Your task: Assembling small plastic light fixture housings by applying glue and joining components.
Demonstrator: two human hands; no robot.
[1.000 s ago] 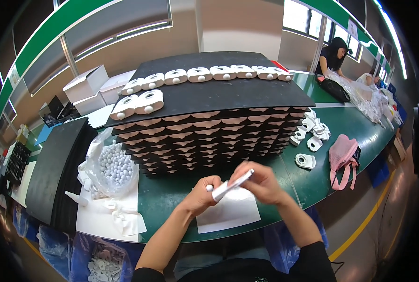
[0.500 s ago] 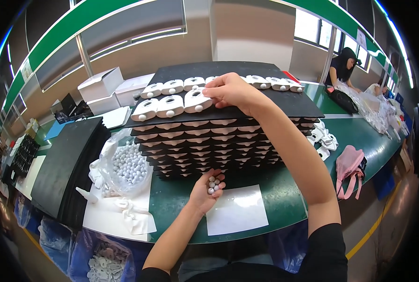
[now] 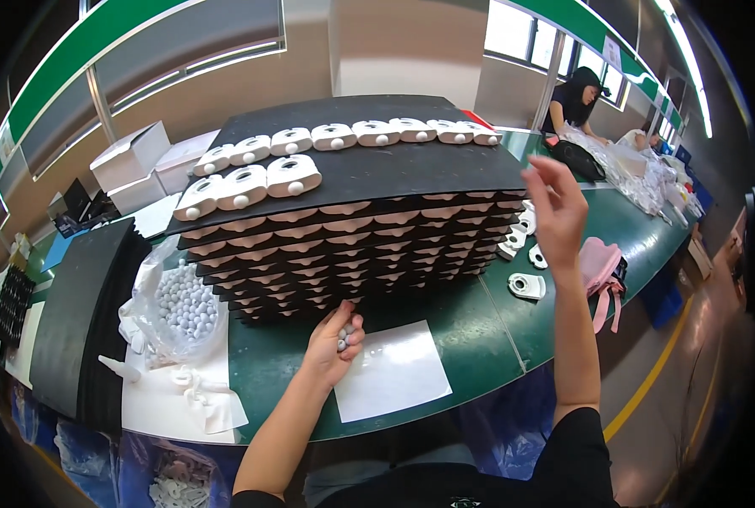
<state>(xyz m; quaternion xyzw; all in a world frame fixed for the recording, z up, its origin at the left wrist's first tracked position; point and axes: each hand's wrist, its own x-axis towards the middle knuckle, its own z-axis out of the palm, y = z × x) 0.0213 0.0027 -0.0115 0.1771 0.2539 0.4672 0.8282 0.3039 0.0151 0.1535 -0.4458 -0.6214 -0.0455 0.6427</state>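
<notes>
Low in front of the stack, my left hand (image 3: 331,345) is curled round several small white balls (image 3: 344,337). My right hand (image 3: 555,207) is raised off the stack's right end, fingers apart and nothing in them. Below it, loose white pieces with round holes (image 3: 526,286) lie on the green table. On the top black board (image 3: 411,173) sit similar white pieces (image 3: 293,175), each with a white ball at its front edge. Three form the front row at the left; several make up the row behind.
Layered black boards with pieces between them form the stack (image 3: 352,245). Left of it are a plastic bag of white balls (image 3: 187,300), a small white bottle (image 3: 119,367) and more black boards (image 3: 81,313). A white sheet (image 3: 394,372) lies in front. A person (image 3: 576,106) works far right.
My right hand has left the front-row piece and moved right, past the stack's end. My left fingers have closed further over the balls. The whole view has shifted, so things appear further left.
</notes>
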